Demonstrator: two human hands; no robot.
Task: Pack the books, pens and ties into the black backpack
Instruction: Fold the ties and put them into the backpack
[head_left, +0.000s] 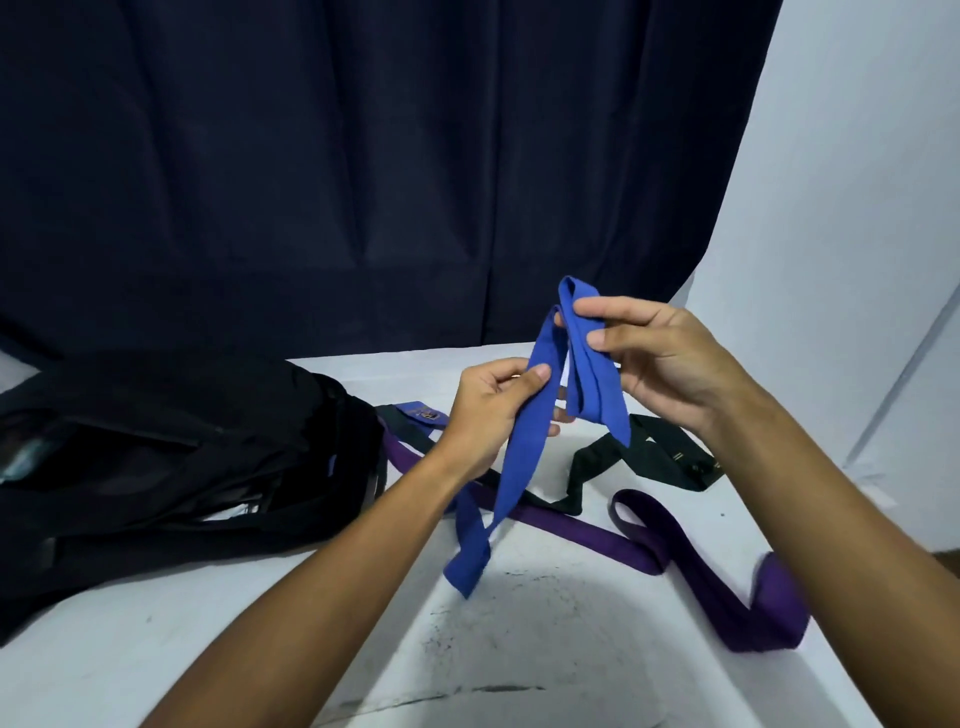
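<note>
A blue tie (519, 457) hangs above the white table, held by both hands. My right hand (660, 358) pinches its folded upper part between thumb and fingers. My left hand (488, 410) grips the long strip lower down, and the tail dangles to the table. A purple tie (649, 545) snakes across the table below and to the right. A black tie (665, 457) lies behind it. The black backpack (171, 457) lies on its side at the left, open toward the ties. Books and pens are not visible.
The white table (545, 649) has dark scuff marks near its front. A dark blue curtain (363, 156) hangs behind it. A white wall (857, 208) stands to the right. A small blue label end (421, 413) pokes out beside the backpack.
</note>
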